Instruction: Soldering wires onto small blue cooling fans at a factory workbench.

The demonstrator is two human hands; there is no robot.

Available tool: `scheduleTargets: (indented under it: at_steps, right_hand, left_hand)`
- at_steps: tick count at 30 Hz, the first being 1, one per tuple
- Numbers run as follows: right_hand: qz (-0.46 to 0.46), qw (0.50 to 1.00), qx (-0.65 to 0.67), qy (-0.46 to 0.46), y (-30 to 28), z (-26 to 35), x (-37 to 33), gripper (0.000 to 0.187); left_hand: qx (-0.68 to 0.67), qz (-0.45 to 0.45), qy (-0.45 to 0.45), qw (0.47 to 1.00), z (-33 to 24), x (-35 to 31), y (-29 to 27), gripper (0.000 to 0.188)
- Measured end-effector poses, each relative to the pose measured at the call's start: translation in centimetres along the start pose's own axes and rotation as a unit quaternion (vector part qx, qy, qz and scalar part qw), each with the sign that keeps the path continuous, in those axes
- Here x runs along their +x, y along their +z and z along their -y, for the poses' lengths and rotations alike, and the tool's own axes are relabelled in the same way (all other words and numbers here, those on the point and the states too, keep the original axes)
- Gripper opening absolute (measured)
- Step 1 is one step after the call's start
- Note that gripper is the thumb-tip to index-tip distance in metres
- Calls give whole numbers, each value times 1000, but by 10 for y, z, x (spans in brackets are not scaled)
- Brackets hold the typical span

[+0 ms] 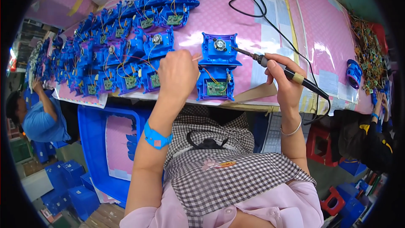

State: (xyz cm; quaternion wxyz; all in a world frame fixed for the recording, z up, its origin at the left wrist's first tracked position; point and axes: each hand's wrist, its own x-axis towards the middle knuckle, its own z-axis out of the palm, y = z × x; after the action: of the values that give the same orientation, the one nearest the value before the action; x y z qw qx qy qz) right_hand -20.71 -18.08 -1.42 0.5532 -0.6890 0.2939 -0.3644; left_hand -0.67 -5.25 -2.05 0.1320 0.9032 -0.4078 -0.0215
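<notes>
My right hand (287, 78) grips a soldering iron (310, 86) with a black handle like a pen. Its tip points left, at the right side of a blue plastic housing half (230, 55). A round metal part (219, 44) sits in the middle of that half. Just below lies a second blue half (202, 94) with a green circuit board (216, 88) and thin coloured wires. My left hand (179, 74) is closed at the left of these halves. Its fingertips are mostly hidden, so what they pinch cannot be made out.
Rows of similar blue housings (158, 44) with wires fill the table's left side. The iron's black cable (291, 44) runs across the pink table top (253, 29). Loose boards (367, 55) are heaped at far right. People work at both sides. A blue tub (95, 160) stands below the edge.
</notes>
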Motion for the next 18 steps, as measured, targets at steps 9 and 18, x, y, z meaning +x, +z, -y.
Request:
scheduleTargets:
  at_steps: [9, 18]
  right_hand:
    - [-18, 1000, 3, -7, -2, 0, 1, 21]
    - [4, 999, -38, 8, -1, -7, 0, 18]
  left_hand:
    - [-195, -183, 80, 960, -3, -13, -12, 11]
    - [-404, -57, 28, 913, -31, -6, 0, 9]
